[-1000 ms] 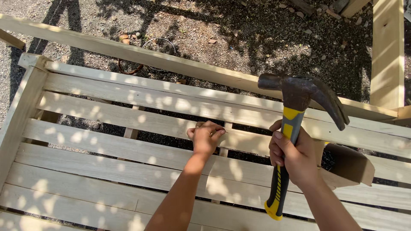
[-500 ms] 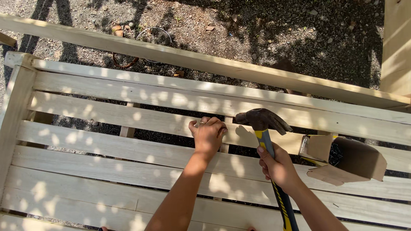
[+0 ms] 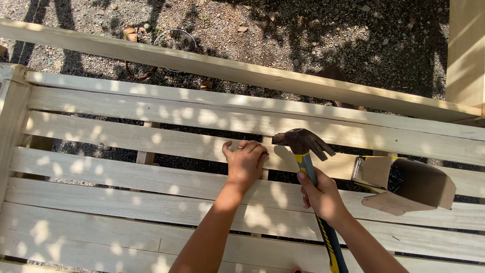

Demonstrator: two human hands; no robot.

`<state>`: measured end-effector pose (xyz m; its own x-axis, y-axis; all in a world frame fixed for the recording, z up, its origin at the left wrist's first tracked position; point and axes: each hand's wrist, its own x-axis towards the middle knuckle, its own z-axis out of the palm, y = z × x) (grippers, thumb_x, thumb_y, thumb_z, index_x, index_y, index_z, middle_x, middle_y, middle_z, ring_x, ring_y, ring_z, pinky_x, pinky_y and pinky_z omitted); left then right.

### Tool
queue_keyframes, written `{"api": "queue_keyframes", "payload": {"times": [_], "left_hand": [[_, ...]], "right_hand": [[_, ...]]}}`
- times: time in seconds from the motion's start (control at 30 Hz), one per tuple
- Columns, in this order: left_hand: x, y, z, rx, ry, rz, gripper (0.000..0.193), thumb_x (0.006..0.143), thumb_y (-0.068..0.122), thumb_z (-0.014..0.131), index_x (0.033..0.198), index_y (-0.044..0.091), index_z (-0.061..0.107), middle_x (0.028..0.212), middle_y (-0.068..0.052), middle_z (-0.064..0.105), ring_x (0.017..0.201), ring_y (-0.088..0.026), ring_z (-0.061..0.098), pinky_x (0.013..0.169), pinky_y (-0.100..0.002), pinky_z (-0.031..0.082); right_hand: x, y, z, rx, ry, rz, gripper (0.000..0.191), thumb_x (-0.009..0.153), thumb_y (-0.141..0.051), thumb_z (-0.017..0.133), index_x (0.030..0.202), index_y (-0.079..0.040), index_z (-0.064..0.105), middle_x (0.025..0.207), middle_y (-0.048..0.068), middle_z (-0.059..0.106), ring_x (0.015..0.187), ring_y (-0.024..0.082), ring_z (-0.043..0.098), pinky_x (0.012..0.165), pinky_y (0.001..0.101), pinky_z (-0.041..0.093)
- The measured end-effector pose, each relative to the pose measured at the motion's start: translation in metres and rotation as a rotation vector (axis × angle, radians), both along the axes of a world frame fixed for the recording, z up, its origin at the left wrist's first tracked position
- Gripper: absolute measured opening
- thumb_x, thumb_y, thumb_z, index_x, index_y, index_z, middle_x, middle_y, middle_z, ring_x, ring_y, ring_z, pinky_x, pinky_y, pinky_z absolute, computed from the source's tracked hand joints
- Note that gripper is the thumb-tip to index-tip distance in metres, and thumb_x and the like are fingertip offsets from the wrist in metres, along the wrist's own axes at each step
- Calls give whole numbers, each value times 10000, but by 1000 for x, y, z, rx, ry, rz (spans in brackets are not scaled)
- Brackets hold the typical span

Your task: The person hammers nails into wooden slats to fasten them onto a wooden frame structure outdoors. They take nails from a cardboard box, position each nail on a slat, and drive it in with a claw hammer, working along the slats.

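My right hand (image 3: 322,196) grips a claw hammer (image 3: 305,146) with a yellow and black handle; its dark steel head is down close to a pale wooden slat (image 3: 151,142). My left hand (image 3: 245,163) rests on that slat just left of the hammer head, fingers pinched together at the slat's edge. Whether a nail is between the fingers is hidden. The slat belongs to a frame of several parallel pale boards.
An open brown cardboard box (image 3: 409,184) lies on the slats to the right of the hammer. A long loose board (image 3: 237,71) runs diagonally above the slats. An upright post (image 3: 465,50) stands at the right. Gravel ground (image 3: 283,35) shows beyond and through the gaps.
The hammer came down from a raised position at the right to the slat beside my left hand. My left hand stayed in place on the slat.
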<state>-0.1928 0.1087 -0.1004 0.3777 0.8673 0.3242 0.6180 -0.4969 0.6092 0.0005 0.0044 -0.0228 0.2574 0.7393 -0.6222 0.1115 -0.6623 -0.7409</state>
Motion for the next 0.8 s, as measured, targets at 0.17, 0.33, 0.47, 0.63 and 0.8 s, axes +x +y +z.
{"api": "queue_keyframes", "payload": {"times": [0.17, 0.33, 0.47, 0.63, 0.8], "left_hand": [[2, -3, -11, 13, -35, 10, 102, 846, 266, 791, 883, 186, 740, 985, 73, 713, 1023, -171, 630, 1057, -635, 259], [3, -1, -18, -30, -55, 17, 101, 814, 280, 812, 845, 199, 761, 940, 82, 710, 1023, -167, 620, 1075, -636, 244], [3, 0, -20, -51, -65, 7, 96, 808, 280, 816, 845, 205, 770, 921, 76, 706, 1032, -169, 618, 1100, -640, 231], [4, 1, -20, -81, -88, 12, 82, 803, 241, 807, 861, 192, 776, 932, 56, 710, 1039, -172, 634, 1134, -619, 224], [-4, 4, -21, -167, -176, -19, 118, 812, 205, 804, 920, 162, 787, 976, 0, 728, 1003, -213, 674, 1163, -548, 277]], "right_hand": [[1, -7, -3, 22, -67, 11, 355, 954, -364, 604, 941, -9, 606, 656, 30, 625, 515, 122, 645, 486, 306, 539], [6, -19, 1, 25, -114, 50, 366, 982, -364, 596, 936, -2, 604, 640, 46, 560, 504, 126, 515, 460, 335, 453], [1, -31, 9, 267, -177, 196, 387, 1031, -366, 555, 879, -12, 595, 655, 21, 567, 570, 88, 494, 501, 300, 452], [-16, -22, 4, 107, -239, 234, 391, 1020, -397, 522, 917, -32, 619, 612, 35, 529, 540, 107, 464, 494, 308, 440], [0, -21, 9, 178, -179, 160, 381, 1010, -381, 528, 893, -31, 618, 621, 19, 545, 533, 105, 465, 476, 313, 423]]}}
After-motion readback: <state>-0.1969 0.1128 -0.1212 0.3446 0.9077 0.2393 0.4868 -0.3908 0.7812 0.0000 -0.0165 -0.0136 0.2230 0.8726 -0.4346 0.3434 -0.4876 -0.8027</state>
